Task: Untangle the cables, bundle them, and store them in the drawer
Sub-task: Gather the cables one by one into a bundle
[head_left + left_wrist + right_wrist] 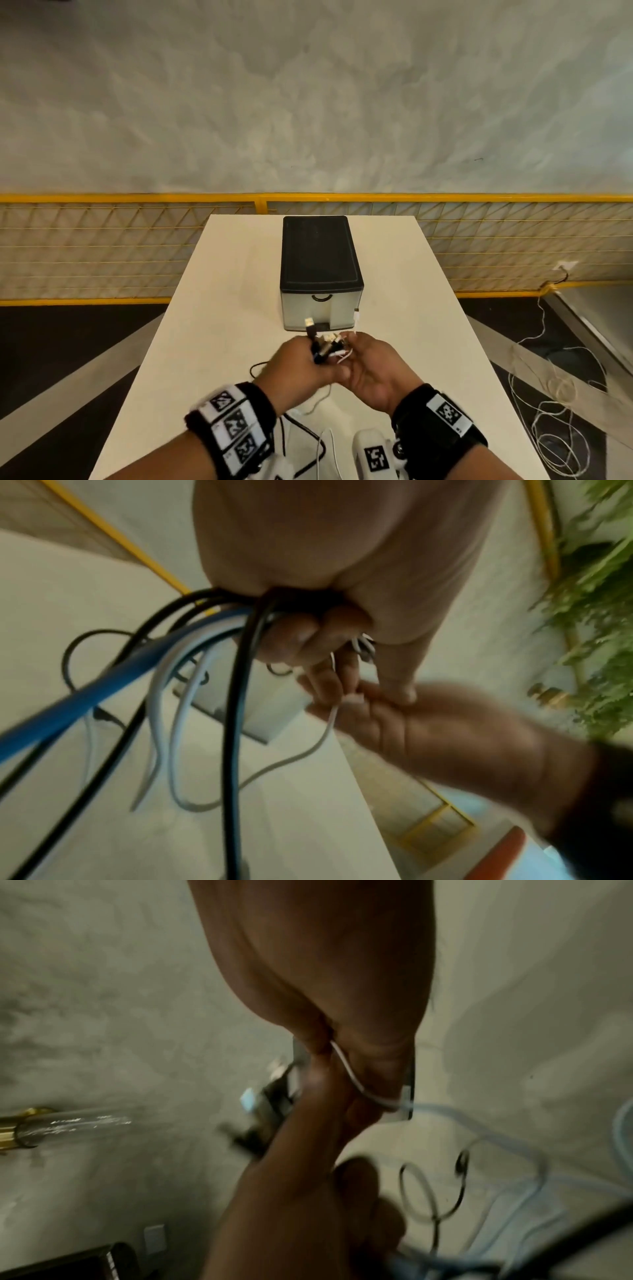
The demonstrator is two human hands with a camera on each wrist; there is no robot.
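My left hand (298, 363) grips a bunch of cables (323, 347) in its fist over the table, with a USB plug (310, 323) sticking up from it. In the left wrist view black, blue and white cables (236, 647) hang from that fist (301, 639) down to the table. My right hand (373, 366) is against it, palm up, and pinches a thin white cable (329, 723) between thumb and fingers. The same thin cable (352, 1080) crosses my right hand's fingers (363, 1053). The drawer unit (320, 260), black-topped with a translucent front, stands shut just behind the hands.
The white table (222, 308) carries loose black and white cable loops (308, 431) and a white device with a marker (373, 455) near its front edge. A yellow mesh fence (102, 246) runs behind. Thin white cord (555, 394) lies on the floor at right.
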